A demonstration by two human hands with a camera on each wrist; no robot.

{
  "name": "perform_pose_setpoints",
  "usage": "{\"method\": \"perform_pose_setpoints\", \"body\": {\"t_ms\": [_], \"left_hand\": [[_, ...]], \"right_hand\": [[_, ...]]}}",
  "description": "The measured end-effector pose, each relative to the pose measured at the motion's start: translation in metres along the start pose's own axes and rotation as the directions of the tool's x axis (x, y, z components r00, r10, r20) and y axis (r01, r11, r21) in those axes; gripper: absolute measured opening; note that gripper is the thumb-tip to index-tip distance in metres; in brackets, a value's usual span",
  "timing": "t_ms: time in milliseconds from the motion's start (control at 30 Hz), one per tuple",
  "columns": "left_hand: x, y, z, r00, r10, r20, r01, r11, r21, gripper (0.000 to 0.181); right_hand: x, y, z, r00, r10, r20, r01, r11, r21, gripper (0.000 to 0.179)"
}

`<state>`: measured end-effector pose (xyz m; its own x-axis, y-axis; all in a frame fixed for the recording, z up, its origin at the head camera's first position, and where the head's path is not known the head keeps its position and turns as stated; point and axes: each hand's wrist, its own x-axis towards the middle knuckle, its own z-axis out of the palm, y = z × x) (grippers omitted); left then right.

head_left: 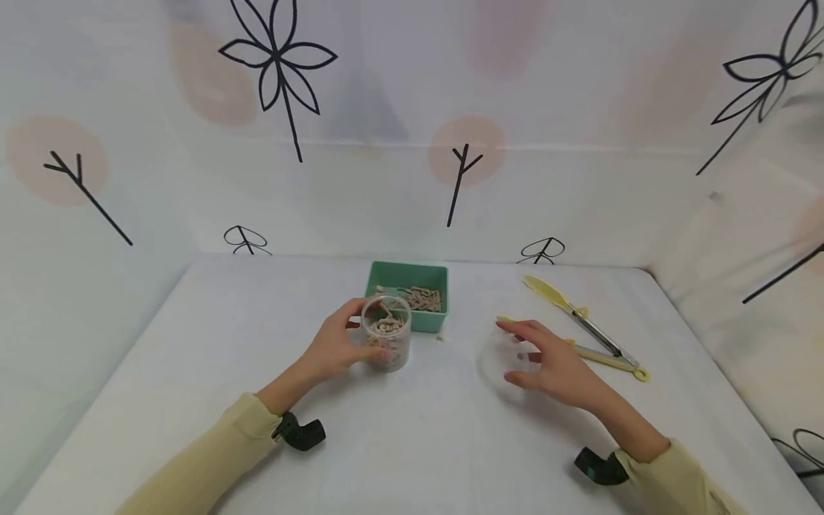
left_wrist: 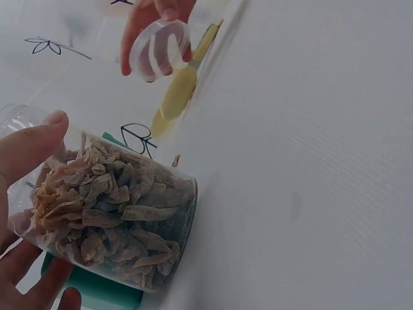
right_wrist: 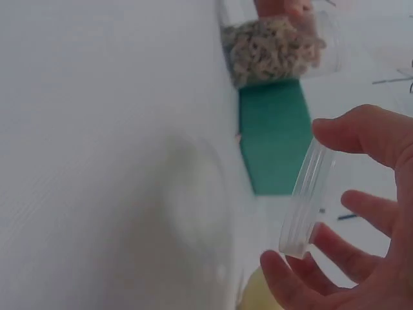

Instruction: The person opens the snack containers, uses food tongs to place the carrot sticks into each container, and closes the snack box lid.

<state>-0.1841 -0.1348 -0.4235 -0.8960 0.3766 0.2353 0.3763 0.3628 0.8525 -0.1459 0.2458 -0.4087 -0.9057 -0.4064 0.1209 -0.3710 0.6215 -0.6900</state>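
My left hand [head_left: 333, 348] grips a clear plastic jar [head_left: 395, 352], thumb on the near side and fingers around the far side. Wrinkled, brownish dried pieces [left_wrist: 116, 213] fill much of the jar, whose top is uncovered. To the right, my right hand [head_left: 555, 366] holds a round clear lid [right_wrist: 308, 200] by its rim between thumb and fingers, raised above the table and apart from the jar. Just behind the jar stands a green rectangular box [head_left: 428, 323] with similar dried pieces in it.
Yellow-tipped metal tongs [head_left: 599, 332] lie at the right, partly behind my right hand. One small crumb [head_left: 440, 338] is on the white table [head_left: 412, 443] beside the green box. A patterned cloth backdrop [head_left: 386, 200] rises behind the table's far edge.
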Motion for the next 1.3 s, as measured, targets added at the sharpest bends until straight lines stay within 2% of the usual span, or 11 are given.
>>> {"method": "perform_pose_setpoints", "body": {"t_ms": [67, 167, 367, 500, 667, 867, 967, 1100, 1300], "left_hand": [[-0.001, 0.001, 0.0, 1.0, -0.004, -0.003, 0.004, 1.0, 0.001, 0.083], [-0.004, 0.008, 0.002, 1.0, 0.002, 0.01, -0.002, 0.999, -0.044, 0.083], [-0.01, 0.023, 0.008, 0.994, 0.102, 0.038, -0.095, 0.982, -0.161, 0.081], [-0.014, 0.032, 0.011, 0.988, 0.146, 0.045, -0.136, 0.975, -0.173, 0.081], [-0.021, 0.04, 0.016, 0.983, 0.18, 0.044, -0.176, 0.981, -0.085, 0.082], [-0.025, 0.046, 0.021, 0.975, 0.217, 0.039, -0.219, 0.974, 0.055, 0.082], [-0.025, 0.049, 0.023, 0.969, 0.245, 0.034, -0.248, 0.956, 0.16, 0.083], [-0.023, 0.052, 0.026, 0.958, 0.287, 0.021, -0.281, 0.917, 0.283, 0.084], [-0.021, 0.053, 0.029, 0.947, 0.321, 0.02, -0.307, 0.883, 0.354, 0.081]], "right_hand": [[0.004, -0.008, -0.001, 1.0, -0.016, -0.003, 0.016, 1.0, 0.014, 0.077], [0.009, -0.02, -0.001, 0.999, -0.046, -0.002, 0.047, 0.998, 0.045, 0.078], [0.016, -0.045, 0.005, 0.993, -0.117, 0.006, 0.116, 0.986, 0.117, 0.077], [0.017, -0.059, 0.01, 0.986, -0.165, 0.001, 0.163, 0.975, 0.154, 0.075], [0.021, -0.072, 0.017, 0.971, -0.237, 0.002, 0.233, 0.958, 0.166, 0.074], [0.027, -0.083, 0.025, 0.932, -0.362, 0.003, 0.359, 0.925, 0.122, 0.073], [0.029, -0.087, 0.027, 0.923, -0.384, 0.004, 0.381, 0.917, 0.12, 0.073], [0.032, -0.092, 0.03, 0.925, -0.379, 0.007, 0.376, 0.919, 0.123, 0.073], [0.034, -0.097, 0.034, 0.934, -0.356, 0.019, 0.355, 0.934, 0.029, 0.074]]}}
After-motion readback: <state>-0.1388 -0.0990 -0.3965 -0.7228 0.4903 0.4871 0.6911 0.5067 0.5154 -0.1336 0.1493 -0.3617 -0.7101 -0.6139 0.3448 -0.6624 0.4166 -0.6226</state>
